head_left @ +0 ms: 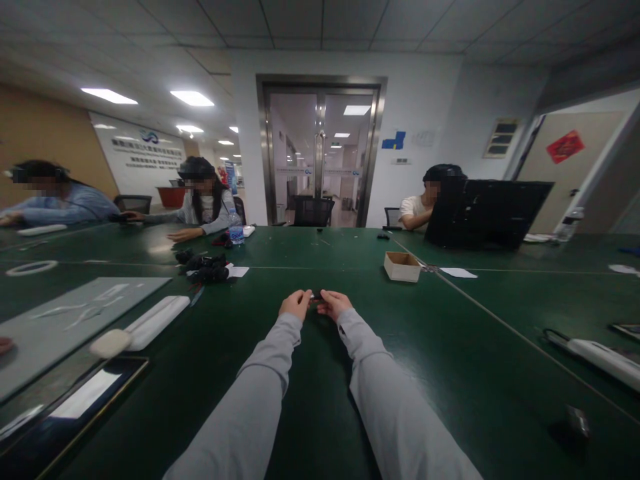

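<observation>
Both my arms in grey sleeves reach forward over a dark green table (450, 347). My left hand (296, 303) and my right hand (334, 303) meet at the middle, fingers curled and pinched on a small dark object (315, 298) held between them. The object is too small to name. A small open cardboard box (402, 266) stands just beyond my right hand.
A pile of black parts (206, 267) and white paper lie to the far left. A grey mat (60, 320), white cases (155, 320) and a tablet (75, 407) are at the left. White power strip (600, 357) at right. Three people sit at the far side, a black monitor (487, 213) before one.
</observation>
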### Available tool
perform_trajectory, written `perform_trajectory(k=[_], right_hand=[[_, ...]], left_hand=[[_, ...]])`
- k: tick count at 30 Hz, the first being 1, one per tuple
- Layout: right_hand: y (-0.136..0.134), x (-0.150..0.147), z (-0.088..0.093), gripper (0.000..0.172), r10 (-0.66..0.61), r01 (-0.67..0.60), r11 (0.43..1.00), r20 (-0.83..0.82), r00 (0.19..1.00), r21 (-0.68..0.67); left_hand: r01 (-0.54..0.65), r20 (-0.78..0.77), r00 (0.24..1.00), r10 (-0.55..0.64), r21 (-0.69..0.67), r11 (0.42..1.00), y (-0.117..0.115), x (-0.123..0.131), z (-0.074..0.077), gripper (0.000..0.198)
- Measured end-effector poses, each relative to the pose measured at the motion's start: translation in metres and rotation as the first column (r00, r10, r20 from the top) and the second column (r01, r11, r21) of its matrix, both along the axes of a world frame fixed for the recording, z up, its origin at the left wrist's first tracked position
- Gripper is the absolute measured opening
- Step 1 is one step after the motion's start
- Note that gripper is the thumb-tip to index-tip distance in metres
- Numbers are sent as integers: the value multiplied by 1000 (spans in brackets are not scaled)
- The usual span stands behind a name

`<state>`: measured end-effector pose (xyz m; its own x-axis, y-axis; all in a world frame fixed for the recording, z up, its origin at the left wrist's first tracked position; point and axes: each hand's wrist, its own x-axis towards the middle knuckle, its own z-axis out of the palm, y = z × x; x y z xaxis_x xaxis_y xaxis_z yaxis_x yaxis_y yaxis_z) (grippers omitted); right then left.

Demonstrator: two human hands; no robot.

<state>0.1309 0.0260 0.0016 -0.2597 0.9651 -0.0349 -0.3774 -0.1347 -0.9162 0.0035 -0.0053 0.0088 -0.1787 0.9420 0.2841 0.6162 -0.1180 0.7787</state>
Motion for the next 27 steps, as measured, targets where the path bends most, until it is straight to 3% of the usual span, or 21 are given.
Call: perform_trajectory(k=[5,9,12,15,19,27], right_hand=[[2,1,0,11,-34,33,999,-15,999,-35],[4,1,1,11,-51,49,997,-27,998,-64],[4,1,2,10,-54,52,996,-19,998,-69],[4,1,1,10,-38,37,998,-7,999,-47],[5,1,-2,12,5,-6,1000,48,999,20],[8,2,-5,10,46,-48,998,46,998,45]], left_hand=[[51,111,991,-72,187,981,4,2,-4,16],[100,127,981,-144,304,948,8,4,-7,16],[69,224,965,-134,277,958,14,5,-10,19],[44,347,933,-97,158,986,19,6,-13,25],[48,317,947,-55,30,998,22,5,-12,29],[53,384,921,-64,39,998,24,3,-11,30]])
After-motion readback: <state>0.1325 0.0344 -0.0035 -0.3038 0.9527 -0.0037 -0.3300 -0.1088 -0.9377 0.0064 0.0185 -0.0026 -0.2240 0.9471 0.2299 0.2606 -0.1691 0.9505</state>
